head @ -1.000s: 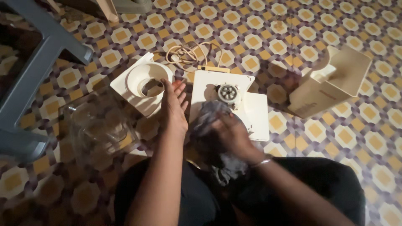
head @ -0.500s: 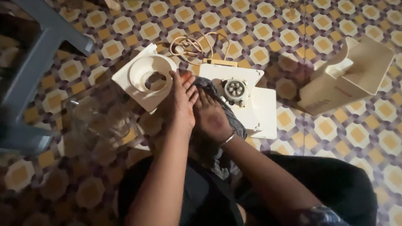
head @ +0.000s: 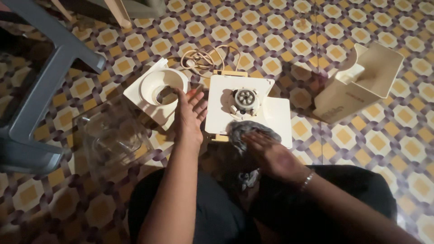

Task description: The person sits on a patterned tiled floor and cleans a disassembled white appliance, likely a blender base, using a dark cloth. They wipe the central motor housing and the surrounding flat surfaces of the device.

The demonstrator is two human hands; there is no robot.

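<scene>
Patterned floor tiles (head: 289, 40) carry our white appliance base (head: 246, 110). Our left hand (head: 189, 115), fingers spread flat, steadies its left edge. Our right hand (head: 271, 156) presses a grey cloth (head: 246, 131) on its near edge. Clear jar (head: 113, 138): apparently empty. White ring lid (head: 158, 88) beside.

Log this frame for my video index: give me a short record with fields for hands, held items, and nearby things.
left hand: flat, fingers spread, on the left edge of the white appliance base
right hand: presses a dark cloth on the base's near edge
base top: round drive hub
left of base: white ring-shaped part, clear jar
behind: coiled cord
right: cream housing
</scene>
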